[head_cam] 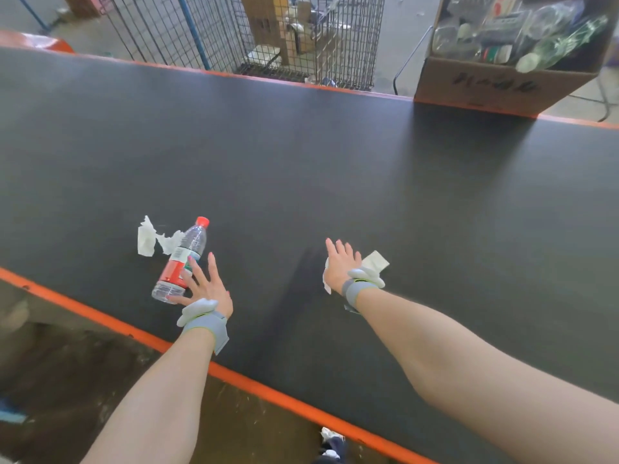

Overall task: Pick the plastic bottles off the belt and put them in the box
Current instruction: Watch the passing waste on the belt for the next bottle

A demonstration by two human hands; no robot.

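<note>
left hand [205, 287] fingers spread, touching bottle [182, 261] lying on belt [335, 169]. right hand [339, 266] flat and open over paper scrap [376, 261]. box [502, 82] at far edge, already holds bottles

The left hand [204, 289] is resting spread fingers [211, 266] against a red-capped bottle [181, 261] lying on the belt [335, 169]; the right hand [340, 266] is hovering flat over paper [376, 261]. The box [495, 82] is sitting across the belt.

Your single head-worn wide-angle camera looked forward and steeply down from the near orange edge of the wide black conveyor belt [301, 155], close above it, facing the brown cardboard box [502, 85] beyond its far edge.
</note>
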